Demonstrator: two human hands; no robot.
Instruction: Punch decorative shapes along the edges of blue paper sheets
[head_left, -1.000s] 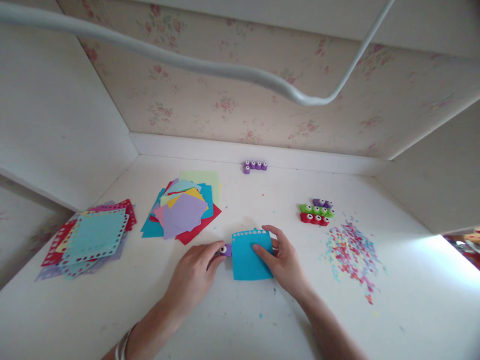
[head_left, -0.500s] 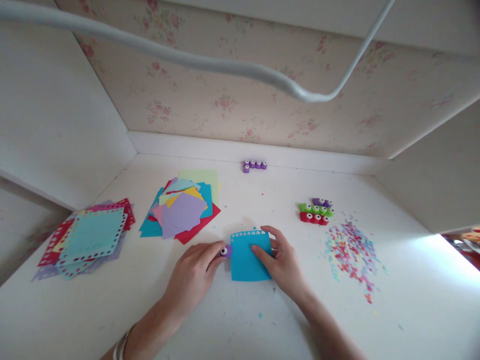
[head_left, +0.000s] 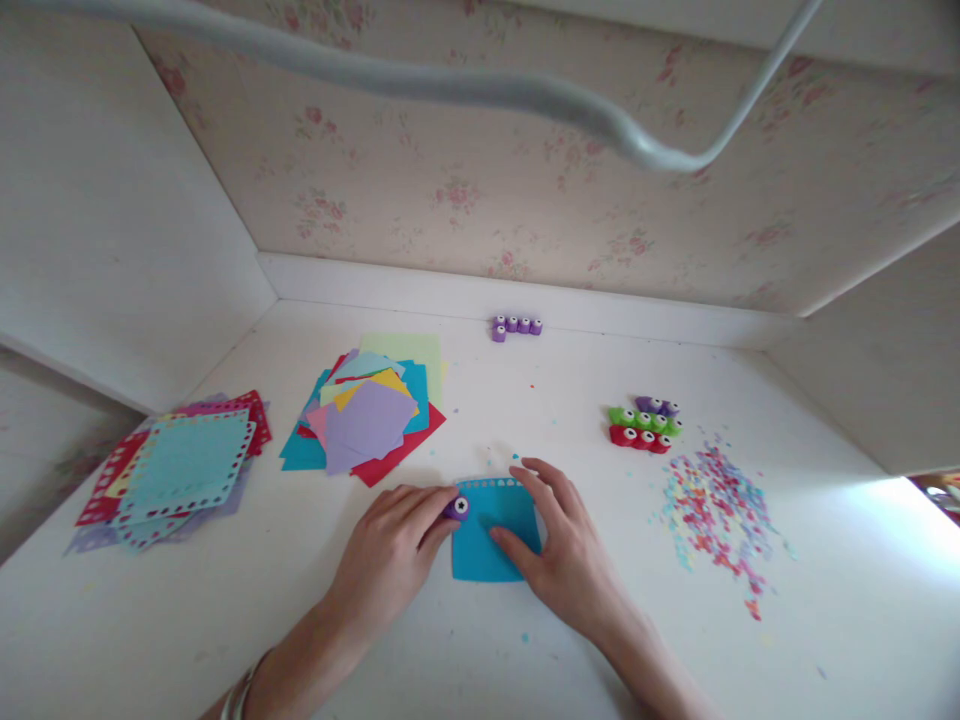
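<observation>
At the blue sheet's point(head_left: 484, 552) left edge, the left hand point(head_left: 394, 532) pinches a purple punch point(head_left: 458, 508) — best held square; the right hand point(head_left: 568, 540), fingers apart, should steady the paper.

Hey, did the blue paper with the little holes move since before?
Yes. Judged against the purple punches at the back, the blue paper has shifted a little to the left and nearer the person.
</observation>
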